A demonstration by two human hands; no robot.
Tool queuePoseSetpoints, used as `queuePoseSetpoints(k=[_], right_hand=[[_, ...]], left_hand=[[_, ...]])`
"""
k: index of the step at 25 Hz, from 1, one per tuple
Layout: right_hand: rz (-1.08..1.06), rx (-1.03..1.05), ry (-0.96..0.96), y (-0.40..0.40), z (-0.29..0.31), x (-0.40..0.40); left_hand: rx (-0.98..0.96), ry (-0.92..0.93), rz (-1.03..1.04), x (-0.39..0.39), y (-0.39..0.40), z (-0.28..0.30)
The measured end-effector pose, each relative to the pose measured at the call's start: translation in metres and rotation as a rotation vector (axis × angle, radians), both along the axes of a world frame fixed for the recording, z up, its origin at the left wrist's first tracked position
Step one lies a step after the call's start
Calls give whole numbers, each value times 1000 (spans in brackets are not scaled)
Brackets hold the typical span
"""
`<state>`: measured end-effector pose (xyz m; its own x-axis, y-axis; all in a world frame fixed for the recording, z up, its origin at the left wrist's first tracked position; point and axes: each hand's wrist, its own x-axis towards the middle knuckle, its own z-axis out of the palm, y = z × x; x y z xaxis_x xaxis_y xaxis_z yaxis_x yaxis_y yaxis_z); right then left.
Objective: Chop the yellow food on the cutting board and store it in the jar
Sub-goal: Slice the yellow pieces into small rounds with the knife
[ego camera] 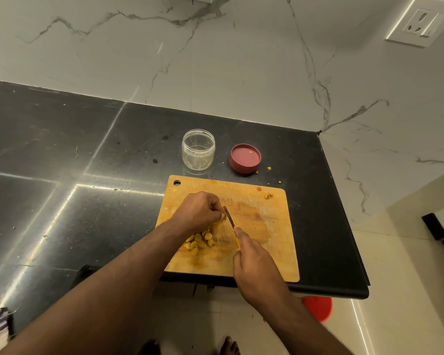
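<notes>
A wooden cutting board [264,242] lies at the counter's front edge. On its left part sits a pile of chopped yellow food [200,242]. My left hand [199,211] is curled over the board and pinches a small yellow piece at its fingertips, right beside the knife blade. My right hand [254,262] grips the yellow handle of a small knife [230,219], whose blade points away from me and meets the piece. Behind the board stands an open clear jar [198,151], apparently empty. Its red lid [245,158] lies upturned to the right of it.
The black counter [87,162] ends at a front edge just below the board and at a right edge near the lid. Yellow crumbs [268,195] lie on the board's far right corner and the counter. A marble wall with a socket [420,24] stands behind. A red object [318,307] sits on the floor.
</notes>
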<state>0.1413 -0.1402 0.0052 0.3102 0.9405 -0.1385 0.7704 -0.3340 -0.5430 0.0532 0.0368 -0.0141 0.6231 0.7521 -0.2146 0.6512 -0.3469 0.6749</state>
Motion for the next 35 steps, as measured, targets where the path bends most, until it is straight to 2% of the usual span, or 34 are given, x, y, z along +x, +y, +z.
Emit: queuePoseSetpoints(k=[12, 22, 35], right_hand=[[26, -66, 7, 13, -4, 7], [-36, 2, 114, -27, 3, 3], [90, -23, -36, -5, -4, 9]], left_hand=[[24, -9, -4, 0, 1, -2], [11, 19, 17, -1, 3, -6], [40, 30, 6, -2, 9, -12]])
